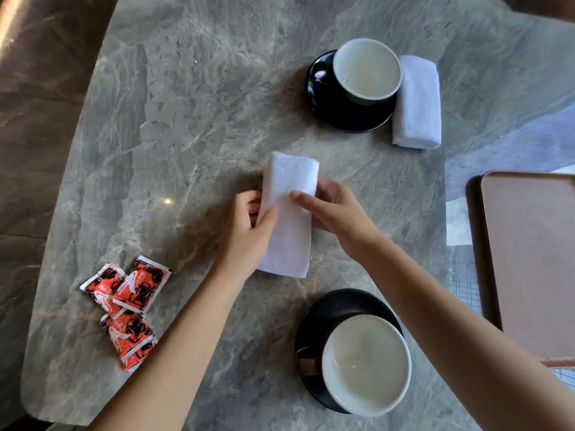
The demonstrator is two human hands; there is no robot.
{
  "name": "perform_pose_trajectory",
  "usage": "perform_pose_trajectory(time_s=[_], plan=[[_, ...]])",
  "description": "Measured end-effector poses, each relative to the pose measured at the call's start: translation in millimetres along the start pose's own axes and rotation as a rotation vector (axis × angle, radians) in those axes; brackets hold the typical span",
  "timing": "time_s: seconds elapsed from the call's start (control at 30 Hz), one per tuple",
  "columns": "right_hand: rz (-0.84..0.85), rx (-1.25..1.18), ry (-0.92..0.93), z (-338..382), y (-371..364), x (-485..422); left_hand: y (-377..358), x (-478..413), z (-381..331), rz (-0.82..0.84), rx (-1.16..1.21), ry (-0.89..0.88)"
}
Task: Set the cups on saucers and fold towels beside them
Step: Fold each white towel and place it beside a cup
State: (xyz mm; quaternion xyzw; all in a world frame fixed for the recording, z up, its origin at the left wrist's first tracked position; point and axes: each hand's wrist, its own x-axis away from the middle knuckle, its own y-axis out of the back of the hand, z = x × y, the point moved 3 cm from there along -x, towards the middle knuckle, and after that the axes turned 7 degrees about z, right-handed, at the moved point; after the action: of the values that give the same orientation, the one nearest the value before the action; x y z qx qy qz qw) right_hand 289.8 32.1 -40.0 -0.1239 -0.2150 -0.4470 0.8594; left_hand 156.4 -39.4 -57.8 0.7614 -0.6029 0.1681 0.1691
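marble table (186,119): both hands grip folded towel (289,213); 2 cups on saucers, prob. empty.

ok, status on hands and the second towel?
Left hand and right hand both gripping folded towel, mid-table. Not yet beside near cup. Far setting done. Path clear.
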Motion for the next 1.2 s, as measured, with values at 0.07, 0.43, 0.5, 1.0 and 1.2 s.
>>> perform_pose_trajectory(time_s=[0.07,0.43,0.5,1.0,1.2], plan=[[0.038,-0.045,-0.004,2,-2,0,0,1,-3,-0.005,0.053,0.028],[0.228,-0.175,0.023,15,-10,4,1,3,-30,-0.077,0.253,0.042],[0.204,-0.165,0.047,17,-8,6,1,5,-34,-0.052,0.255,0.005],[0.044,0.047,0.356,37,5,19,-2,6,-49,0.143,0.279,-0.091],[-0.044,0.256,0.482,52,17,23,-2,6,-48,0.145,0.285,-0.094]])
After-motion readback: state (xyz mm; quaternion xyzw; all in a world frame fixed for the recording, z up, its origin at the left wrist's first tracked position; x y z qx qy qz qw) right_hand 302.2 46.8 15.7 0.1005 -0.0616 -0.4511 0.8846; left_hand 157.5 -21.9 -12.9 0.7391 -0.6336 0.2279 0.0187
